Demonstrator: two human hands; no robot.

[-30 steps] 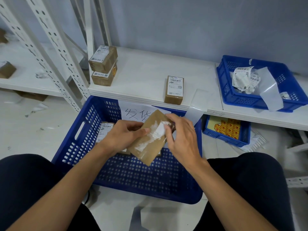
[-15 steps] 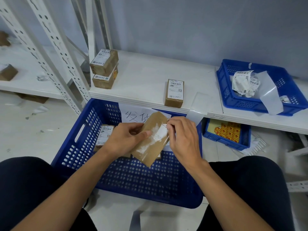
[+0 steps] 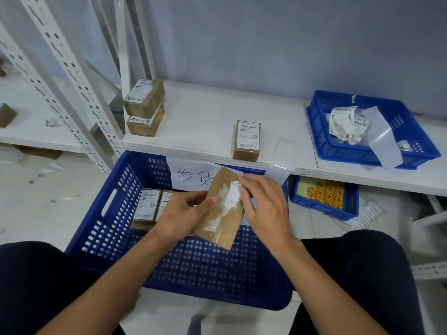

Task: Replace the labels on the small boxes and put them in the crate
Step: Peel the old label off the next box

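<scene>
Crate, blue, sits on the floor between the knees. Box is held over its far half, same spot as 1 s ago. Change: the left hand has shifted, and the second of two labelled boxes on the crate floor is now uncovered. Left hand grips the box's left edge, thumb flat on the top face. Right hand, fingers curled, pinches the label strip near the box's far right edge. Box long axis runs away from the person, far end angled right; top face shows white paper residue.
</scene>
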